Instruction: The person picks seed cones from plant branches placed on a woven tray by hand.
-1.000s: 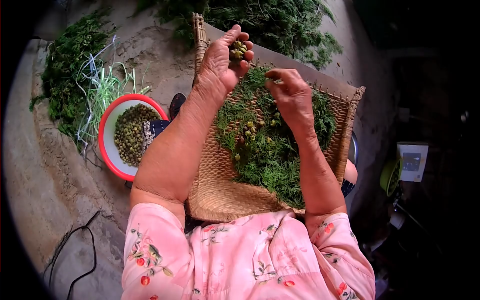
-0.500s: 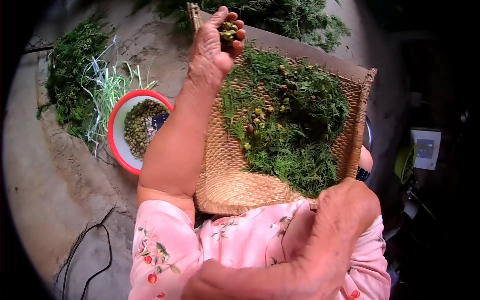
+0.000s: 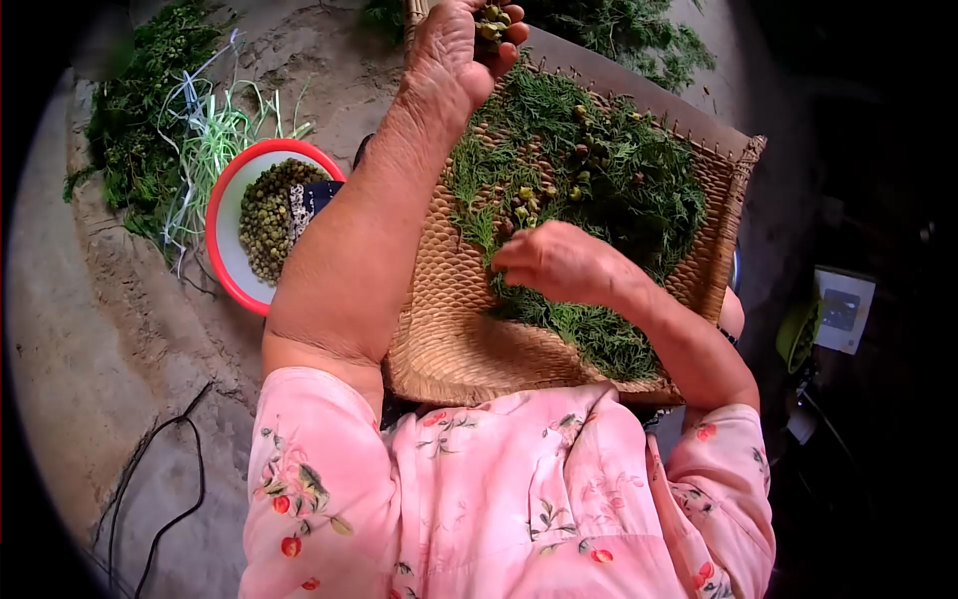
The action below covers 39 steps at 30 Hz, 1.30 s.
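A rough concrete floor [image 3: 55, 399] is seen across the left of the frame, and the far right is lost in darkness. Right of centre, a woven basket [image 3: 449, 344] is spread with feathery green sprigs [image 3: 669, 195]. Loose cones [image 3: 525, 205] are scattered among them near the middle of the frame. At top centre, partly cut off by the upper edge, a handful of cones [image 3: 491, 28] is cupped in the left hand [image 3: 449, 50], its fingers curled around them. The right hand [image 3: 554, 262] is held over the sprigs, just below the loose cones, with its fingers bent; whether anything is pinched there cannot be told.

With such small pieces, a light fingertip pinch would be advised, so that foliage is not dragged along; the left palm is best held level and its fingers close together, lest its load be spilled.

The cones appear knobbly and yellow-green, a few tinged brown. More small green pieces [image 3: 264, 220] are heaped in a red-rimmed basin [image 3: 230, 237] at left.
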### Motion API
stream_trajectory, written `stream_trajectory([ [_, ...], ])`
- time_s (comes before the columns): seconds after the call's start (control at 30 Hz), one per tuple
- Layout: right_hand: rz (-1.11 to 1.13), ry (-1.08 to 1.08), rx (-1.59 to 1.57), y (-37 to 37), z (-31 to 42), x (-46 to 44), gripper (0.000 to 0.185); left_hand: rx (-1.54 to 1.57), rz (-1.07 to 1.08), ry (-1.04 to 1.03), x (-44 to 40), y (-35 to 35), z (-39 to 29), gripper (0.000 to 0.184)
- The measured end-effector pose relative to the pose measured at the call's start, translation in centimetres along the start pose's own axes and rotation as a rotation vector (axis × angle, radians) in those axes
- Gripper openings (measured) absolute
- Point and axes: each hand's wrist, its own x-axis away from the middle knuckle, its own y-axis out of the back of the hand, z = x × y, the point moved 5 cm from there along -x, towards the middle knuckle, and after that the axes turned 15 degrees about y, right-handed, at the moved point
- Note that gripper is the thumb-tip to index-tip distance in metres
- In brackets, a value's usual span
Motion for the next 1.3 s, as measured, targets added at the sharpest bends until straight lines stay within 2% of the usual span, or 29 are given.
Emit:
stream_trajectory([
  [0.03,-0.055,0.047,-0.024,-0.8,-2.6,0.0,0.015,0.011,0.016,0.004,-0.2,0.1,0.0,0.021],
  [0.1,-0.132,-0.154,-0.189,0.7,-4.1,-0.8,0.013,0.021,0.040,0.011,-0.3,0.1,0.1,0.020],
  [0.13,-0.263,-0.257,-0.410,1.1,-4.8,-1.0,0.015,0.026,0.037,0.015,-0.3,0.1,0.1,0.020],
  [0.17,-0.405,-0.239,-0.480,2.1,-4.8,-1.3,0.017,0.031,0.035,0.018,-0.2,0.0,0.0,0.020],
  [0.23,-0.640,-0.094,-0.309,3.9,-5.6,-1.3,0.017,0.023,0.024,0.008,-0.1,0.0,0.0,0.020],
  [0.3,-0.773,-0.080,-0.259,4.9,-6.2,-0.3,0.015,0.006,-0.008,-0.010,0.0,0.1,0.0,0.019],
  [0.37,-0.835,-0.183,-0.206,4.8,-6.8,1.5,0.017,0.019,0.011,-0.003,-0.2,0.2,-0.2,0.019],
  [0.4,-0.831,-0.186,-0.204,4.4,-6.5,2.2,0.017,0.029,0.028,0.004,-0.3,0.2,-0.1,0.019],
  [0.47,-0.671,-0.208,0.070,3.2,-5.0,3.2,0.021,0.015,0.025,-0.002,-0.3,0.2,-0.1,0.019],
  [0.5,-0.598,-0.151,0.211,2.3,-4.2,3.4,0.018,-0.005,0.019,-0.009,-0.3,0.1,-0.1,0.019],
  [0.57,-0.309,-0.089,0.354,0.7,-2.9,3.7,0.012,-0.025,0.004,-0.015,-0.2,0.1,0.0,0.019],
  [0.63,-0.320,-0.043,0.374,0.0,-2.7,4.0,0.011,-0.044,-0.015,-0.021,-0.2,0.3,0.0,0.020],
  [0.7,-0.461,-0.177,0.275,0.2,-3.2,4.2,0.010,-0.033,0.014,0.000,-0.3,0.2,0.2,0.020],
  [0.73,-0.558,-0.186,0.299,0.8,-2.9,3.9,0.012,-0.034,0.014,0.002,-0.4,0.2,0.2,0.020],
  [0.77,-0.560,-0.185,0.298,0.8,-2.8,3.2,0.012,-0.043,0.002,-0.005,-0.3,0.2,0.2,0.020],
  [0.83,-0.682,-0.212,0.314,1.0,-2.6,2.0,0.021,-0.054,-0.010,-0.013,-0.3,0.3,0.1,0.020],
  [0.9,-0.457,-0.180,0.576,-0.3,-2.2,0.0,0.033,-0.060,-0.010,-0.026,-0.2,0.2,0.1,0.020],
  [1.0,-0.385,-0.047,0.606,-1.7,-0.1,-2.0,0.042,-0.050,-0.009,-0.023,-0.3,0.2,0.1,0.020],
  [1.13,-0.436,0.084,0.443,-2.0,1.3,-1.8,0.032,-0.058,-0.004,-0.025,-0.1,0.1,-0.1,0.020],
  [1.2,-0.737,-0.067,0.217,-0.6,-0.5,0.0,0.022,-0.043,-0.010,-0.027,-0.1,0.2,0.0,0.019],
  [1.23,-0.892,-0.081,0.289,0.7,-1.1,0.8,0.017,-0.040,-0.009,-0.028,0.0,0.2,0.1,0.019],
  [1.3,-0.979,-0.184,0.276,1.9,-3.7,2.4,0.021,-0.057,-0.036,-0.019,0.0,0.0,0.1,0.019],
])
